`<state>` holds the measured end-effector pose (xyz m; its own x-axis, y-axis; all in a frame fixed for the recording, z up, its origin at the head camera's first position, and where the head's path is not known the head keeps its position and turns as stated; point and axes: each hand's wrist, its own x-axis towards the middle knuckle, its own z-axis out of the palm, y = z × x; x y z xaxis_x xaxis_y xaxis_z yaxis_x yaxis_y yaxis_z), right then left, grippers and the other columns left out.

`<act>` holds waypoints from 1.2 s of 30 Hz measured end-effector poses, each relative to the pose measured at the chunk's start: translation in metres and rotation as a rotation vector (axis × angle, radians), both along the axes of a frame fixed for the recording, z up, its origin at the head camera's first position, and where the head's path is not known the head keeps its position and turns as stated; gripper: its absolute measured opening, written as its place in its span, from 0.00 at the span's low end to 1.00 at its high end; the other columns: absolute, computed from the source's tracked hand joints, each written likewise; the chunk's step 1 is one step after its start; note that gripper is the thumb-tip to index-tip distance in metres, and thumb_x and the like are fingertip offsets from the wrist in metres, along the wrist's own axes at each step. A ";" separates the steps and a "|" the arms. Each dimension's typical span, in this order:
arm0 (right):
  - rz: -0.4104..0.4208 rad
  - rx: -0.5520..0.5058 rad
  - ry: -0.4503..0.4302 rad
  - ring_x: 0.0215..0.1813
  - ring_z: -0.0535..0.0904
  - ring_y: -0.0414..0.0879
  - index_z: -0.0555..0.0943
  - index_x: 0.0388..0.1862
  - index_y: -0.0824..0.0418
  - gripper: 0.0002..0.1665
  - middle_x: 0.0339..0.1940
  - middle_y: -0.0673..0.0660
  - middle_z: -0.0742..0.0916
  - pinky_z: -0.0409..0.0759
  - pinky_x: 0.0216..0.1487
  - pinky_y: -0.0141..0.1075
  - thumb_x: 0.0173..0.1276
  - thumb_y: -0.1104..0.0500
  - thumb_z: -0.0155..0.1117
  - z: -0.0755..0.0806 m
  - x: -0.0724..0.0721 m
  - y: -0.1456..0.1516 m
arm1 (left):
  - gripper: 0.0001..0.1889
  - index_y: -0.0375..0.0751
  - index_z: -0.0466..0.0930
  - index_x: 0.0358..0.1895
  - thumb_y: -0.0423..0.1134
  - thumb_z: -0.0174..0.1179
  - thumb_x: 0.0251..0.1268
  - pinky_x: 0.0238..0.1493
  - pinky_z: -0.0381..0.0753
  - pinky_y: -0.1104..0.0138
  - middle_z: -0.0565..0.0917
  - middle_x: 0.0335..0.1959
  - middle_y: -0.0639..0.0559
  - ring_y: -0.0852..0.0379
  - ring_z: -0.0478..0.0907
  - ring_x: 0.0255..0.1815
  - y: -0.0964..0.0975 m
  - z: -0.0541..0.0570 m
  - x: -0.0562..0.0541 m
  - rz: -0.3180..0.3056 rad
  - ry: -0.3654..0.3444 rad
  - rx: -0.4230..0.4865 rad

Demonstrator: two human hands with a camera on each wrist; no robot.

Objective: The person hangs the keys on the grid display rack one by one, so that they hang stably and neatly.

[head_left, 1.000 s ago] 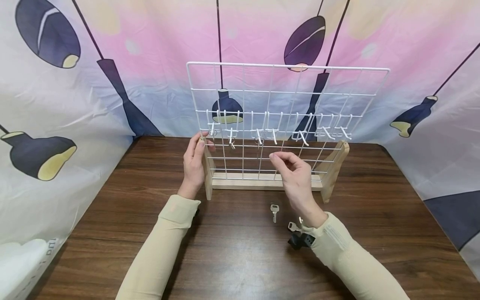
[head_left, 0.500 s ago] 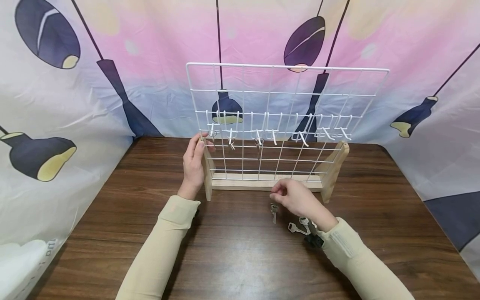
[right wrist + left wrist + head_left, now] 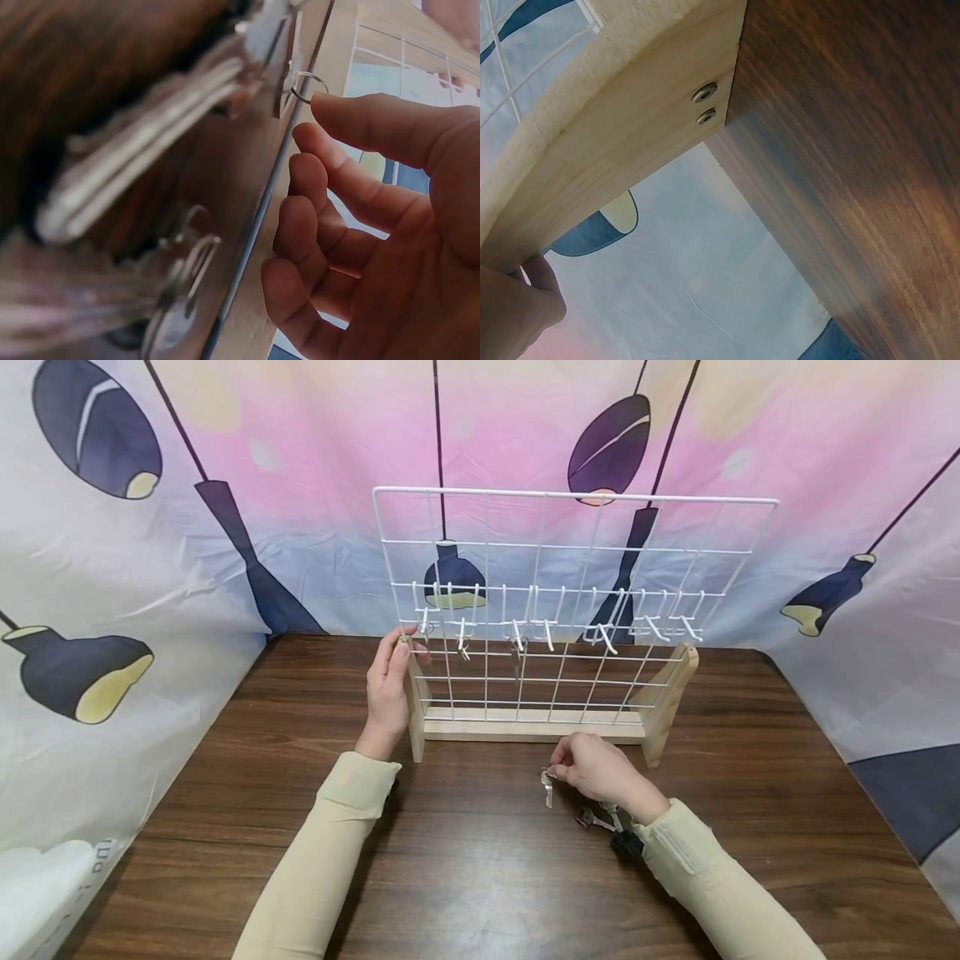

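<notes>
My left hand (image 3: 387, 693) grips the left wooden upright (image 3: 415, 706) of a white wire grid rack (image 3: 577, 542), fingers wrapped about its upper end. In the left wrist view, part of that hand (image 3: 517, 307) shows at the wooden side piece (image 3: 622, 112). My right hand (image 3: 596, 768) is low in front of the rack, pinching the thin ring (image 3: 324, 79) of a silver key (image 3: 547, 789) between thumb and index finger. The key tilts at the fingertips. Several white hooks (image 3: 602, 635) line the grid. Keys hang from the left ones, including one key (image 3: 464, 652).
Two more keys (image 3: 592, 818) lie on the dark wooden table (image 3: 480, 877), close to my right wrist. A pale wooden bar (image 3: 495, 728) joins the rack's uprights at the bottom. Behind stands a patterned cloth (image 3: 315, 485); a white object (image 3: 45, 885) sits at lower left.
My right hand has come down from in front of the grid to the table and taken the key's ring. The key has shifted and tilted slightly. My left hand stays put.
</notes>
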<state>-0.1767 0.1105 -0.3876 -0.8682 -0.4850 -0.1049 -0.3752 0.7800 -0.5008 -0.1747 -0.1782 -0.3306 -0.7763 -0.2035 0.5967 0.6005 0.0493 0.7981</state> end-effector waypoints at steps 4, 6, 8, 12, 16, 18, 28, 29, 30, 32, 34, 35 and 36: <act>0.011 0.006 0.010 0.28 0.74 0.39 0.83 0.30 0.54 0.03 0.26 0.43 0.81 0.75 0.35 0.39 0.64 0.58 0.66 0.000 0.001 -0.001 | 0.19 0.16 0.64 0.60 0.30 0.37 0.76 0.46 0.75 0.68 0.78 0.35 0.59 0.59 0.77 0.39 0.000 0.000 0.000 -0.008 0.006 0.001; 0.018 0.002 0.007 0.28 0.74 0.38 0.84 0.31 0.54 0.02 0.26 0.43 0.82 0.75 0.36 0.39 0.64 0.59 0.66 0.001 0.002 -0.001 | 0.19 0.16 0.64 0.60 0.30 0.37 0.76 0.46 0.75 0.68 0.78 0.35 0.59 0.60 0.77 0.39 0.000 0.000 0.000 -0.010 0.010 0.002; 0.025 -0.003 0.007 0.28 0.74 0.38 0.84 0.31 0.54 0.02 0.26 0.43 0.81 0.75 0.35 0.39 0.64 0.59 0.66 0.001 0.002 -0.001 | 0.20 0.18 0.65 0.61 0.33 0.39 0.77 0.47 0.76 0.64 0.79 0.36 0.58 0.53 0.78 0.40 -0.003 -0.007 -0.006 -0.008 0.020 0.000; 0.044 -0.009 0.008 0.27 0.74 0.38 0.84 0.30 0.52 0.03 0.25 0.42 0.81 0.74 0.35 0.38 0.62 0.60 0.66 0.000 0.002 -0.002 | 0.21 0.22 0.67 0.62 0.37 0.40 0.78 0.48 0.76 0.58 0.79 0.36 0.56 0.43 0.77 0.41 -0.010 -0.021 -0.018 -0.006 0.026 0.000; 0.059 -0.010 0.011 0.27 0.74 0.38 0.84 0.29 0.51 0.05 0.24 0.42 0.81 0.74 0.34 0.39 0.62 0.61 0.66 -0.001 0.002 -0.003 | 0.19 0.20 0.66 0.62 0.33 0.38 0.78 0.48 0.76 0.63 0.79 0.36 0.56 0.49 0.77 0.41 -0.010 -0.021 -0.018 -0.010 0.015 0.009; 0.062 -0.008 0.012 0.27 0.74 0.38 0.83 0.28 0.50 0.05 0.24 0.42 0.80 0.74 0.34 0.39 0.61 0.61 0.66 -0.002 0.002 -0.003 | 0.19 0.18 0.64 0.61 0.30 0.37 0.77 0.47 0.76 0.66 0.79 0.36 0.57 0.54 0.77 0.40 -0.008 -0.017 -0.015 -0.011 0.014 0.007; 0.077 -0.003 0.033 0.27 0.74 0.38 0.81 0.29 0.49 0.05 0.24 0.42 0.79 0.73 0.33 0.38 0.62 0.60 0.66 -0.001 0.003 -0.002 | 0.18 0.20 0.67 0.60 0.30 0.38 0.76 0.47 0.75 0.67 0.79 0.35 0.59 0.55 0.77 0.40 0.000 0.001 0.001 -0.002 0.000 0.007; 0.081 -0.007 0.037 0.27 0.74 0.39 0.81 0.29 0.49 0.05 0.24 0.42 0.79 0.73 0.32 0.38 0.62 0.60 0.66 -0.001 0.003 -0.002 | 0.18 0.21 0.67 0.60 0.30 0.38 0.76 0.47 0.75 0.67 0.79 0.35 0.58 0.55 0.77 0.40 0.000 0.001 0.000 -0.003 0.000 0.009; 0.084 -0.013 0.038 0.28 0.74 0.39 0.81 0.29 0.49 0.05 0.25 0.42 0.80 0.73 0.32 0.38 0.62 0.60 0.66 0.000 0.003 -0.002 | 0.18 0.22 0.68 0.60 0.30 0.38 0.76 0.47 0.75 0.67 0.79 0.35 0.58 0.55 0.77 0.40 0.000 0.001 0.001 -0.004 0.001 0.010; 0.092 -0.027 0.044 0.28 0.74 0.39 0.81 0.29 0.49 0.05 0.25 0.42 0.79 0.73 0.33 0.38 0.61 0.60 0.66 0.001 0.003 -0.001 | 0.18 0.22 0.67 0.60 0.30 0.37 0.76 0.47 0.75 0.67 0.79 0.35 0.58 0.56 0.77 0.40 0.000 0.001 0.001 -0.005 0.006 0.007; 0.101 -0.045 0.053 0.28 0.74 0.38 0.81 0.30 0.50 0.04 0.25 0.42 0.79 0.74 0.33 0.37 0.61 0.60 0.67 0.002 0.003 -0.001 | 0.18 0.21 0.67 0.60 0.29 0.37 0.76 0.47 0.75 0.68 0.79 0.35 0.58 0.58 0.77 0.39 0.000 0.001 0.001 -0.006 0.009 0.003; 0.108 -0.055 0.056 0.28 0.74 0.38 0.82 0.31 0.51 0.03 0.24 0.42 0.79 0.74 0.34 0.37 0.61 0.60 0.66 0.004 0.003 0.000 | 0.18 0.21 0.67 0.60 0.29 0.37 0.76 0.47 0.75 0.68 0.79 0.35 0.58 0.58 0.77 0.39 0.000 0.001 0.001 -0.004 0.010 0.002; 0.115 -0.067 0.061 0.28 0.74 0.38 0.82 0.32 0.51 0.02 0.23 0.42 0.79 0.74 0.34 0.37 0.62 0.60 0.66 0.005 0.003 0.000 | 0.18 0.21 0.67 0.60 0.29 0.37 0.76 0.47 0.75 0.69 0.79 0.35 0.58 0.58 0.77 0.39 0.000 0.001 0.000 -0.005 0.010 0.006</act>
<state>-0.1732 0.1108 -0.3829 -0.8103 -0.5857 -0.0179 -0.4914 0.6958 -0.5238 -0.1744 -0.1778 -0.3297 -0.7712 -0.2033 0.6033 0.6088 0.0418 0.7922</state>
